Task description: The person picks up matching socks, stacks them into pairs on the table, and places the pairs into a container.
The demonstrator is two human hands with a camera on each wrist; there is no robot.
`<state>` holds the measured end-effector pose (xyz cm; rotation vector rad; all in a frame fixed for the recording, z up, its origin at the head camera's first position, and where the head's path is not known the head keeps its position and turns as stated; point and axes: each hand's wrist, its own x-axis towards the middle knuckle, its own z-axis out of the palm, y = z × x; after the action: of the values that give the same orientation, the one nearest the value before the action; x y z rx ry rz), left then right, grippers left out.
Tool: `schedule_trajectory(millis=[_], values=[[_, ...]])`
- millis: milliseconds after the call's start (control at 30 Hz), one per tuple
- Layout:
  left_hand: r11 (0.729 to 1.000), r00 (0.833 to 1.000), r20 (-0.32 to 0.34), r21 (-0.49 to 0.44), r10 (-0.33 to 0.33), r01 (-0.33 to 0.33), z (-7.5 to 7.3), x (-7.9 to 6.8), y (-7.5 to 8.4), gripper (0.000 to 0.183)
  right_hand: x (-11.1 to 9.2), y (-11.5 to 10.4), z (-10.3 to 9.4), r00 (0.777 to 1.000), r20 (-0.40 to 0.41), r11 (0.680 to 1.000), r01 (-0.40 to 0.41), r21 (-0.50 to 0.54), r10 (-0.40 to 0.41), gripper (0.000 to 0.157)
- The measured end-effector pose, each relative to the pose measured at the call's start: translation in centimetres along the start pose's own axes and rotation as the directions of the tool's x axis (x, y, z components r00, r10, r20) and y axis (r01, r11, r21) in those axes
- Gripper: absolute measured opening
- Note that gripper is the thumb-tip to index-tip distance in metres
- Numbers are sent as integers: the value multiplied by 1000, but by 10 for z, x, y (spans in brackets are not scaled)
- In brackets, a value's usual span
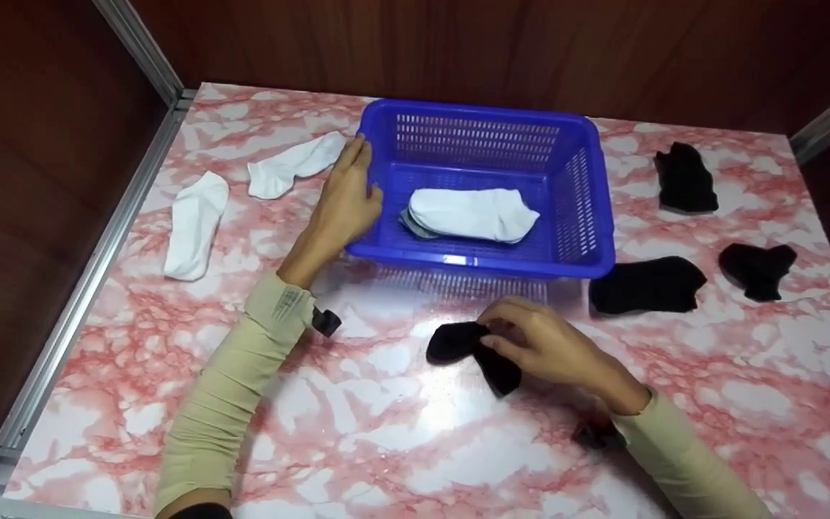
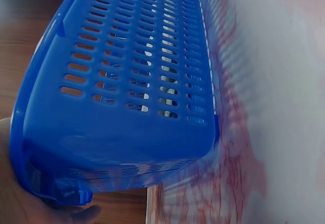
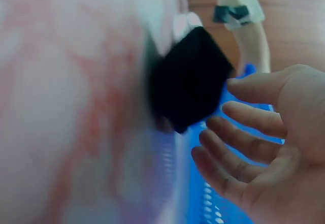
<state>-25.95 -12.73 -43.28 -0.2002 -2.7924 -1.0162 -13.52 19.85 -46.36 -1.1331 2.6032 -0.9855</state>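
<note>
My left hand [image 1: 345,198] grips the left rim of a blue plastic basket [image 1: 480,261], with the thumb on the inner side. In the left wrist view the basket's slotted side [image 2: 117,137] fills much of the picture. Inside lies a white ankle sock [image 1: 469,214], partly over something grey [image 1: 418,225]. In front of the basket, my right hand [image 1: 555,349] pinches a black sock [image 1: 456,342] between thumb and fingertips; one part of it hangs down to the right. In the right wrist view the black sock [image 3: 190,79] is at the thumb tip, slightly blurred.
Two white socks, one nearer [image 1: 197,227] and one farther [image 1: 292,166], lie left of the basket. On the right are three black socks: one beside the basket corner [image 1: 647,285], one bunched [image 1: 757,269] and one farther back [image 1: 685,178]. Wooden panels [image 1: 458,50] bound the marbled table.
</note>
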Motion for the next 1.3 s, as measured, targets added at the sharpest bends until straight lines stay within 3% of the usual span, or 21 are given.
schedule_trajectory(millis=[100, 167, 267, 367, 433, 500, 567, 633, 700, 800, 867, 933, 1000, 1133, 1300], values=[[999, 995, -88, 27, 36, -33, 0, -4, 4, 54, -4, 3, -13, 998, -21, 997, -64, 37, 64, 21], [995, 981, -173, 54, 88, -80, -2, -9, 10, 46, -9, 7, -20, 993, -15, 992, -117, 49, 118, 23], [977, 934, -288, 93, 212, -193, -4, -24, 23, 33, -15, 13, -24, 985, 16, 985, -171, 35, 170, 23], [929, 865, -339, 111, 369, -353, -3, -47, 42, 23, -20, 14, -22, 981, 77, 984, -178, 10, 176, 18], [874, 818, -311, 111, 483, -473, 0, -66, 54, 21, -22, 13, -20, 978, 128, 986, -168, -11, 168, 16], [803, 773, -221, 107, 595, -587, 6, -85, 64, 20, -22, 11, -17, 975, 163, 988, -147, -48, 153, 15], [733, 731, -65, 74, 680, -676, 14, -101, 69, 21, -22, 9, -14, 972, 186, 988, -129, -81, 142, 16], [697, 698, 113, 55, 707, -715, 23, -114, 69, 18, -21, 6, -10, 971, 196, 987, -119, -108, 139, 18], [713, 696, 270, 46, 666, -700, 33, -122, 66, 15, -19, 4, -7, 969, 198, 984, -123, -127, 146, 19], [786, 748, 410, 106, 523, -608, 47, -130, 57, 17, -18, 1, -2, 967, 190, 979, -145, -144, 171, 21], [829, 783, 451, 150, 427, -539, 54, -133, 52, 24, -18, 0, 1, 966, 179, 975, -159, -154, 186, 22], [858, 803, 478, 171, 357, -484, 59, -135, 47, 31, -18, 0, 3, 965, 172, 973, -170, -155, 196, 24], [877, 806, 499, 168, 318, -450, 61, -136, 45, 34, -17, 1, 5, 966, 170, 974, -174, -144, 197, 25], [915, 796, 537, 101, 280, -390, 62, -131, 43, 25, -15, 3, 1, 965, 164, 976, -187, -108, 203, 26], [969, 796, 560, -54, 228, -239, 56, -118, 36, 9, -16, 7, -17, 967, 93, 967, -225, -115, 236, 17]])
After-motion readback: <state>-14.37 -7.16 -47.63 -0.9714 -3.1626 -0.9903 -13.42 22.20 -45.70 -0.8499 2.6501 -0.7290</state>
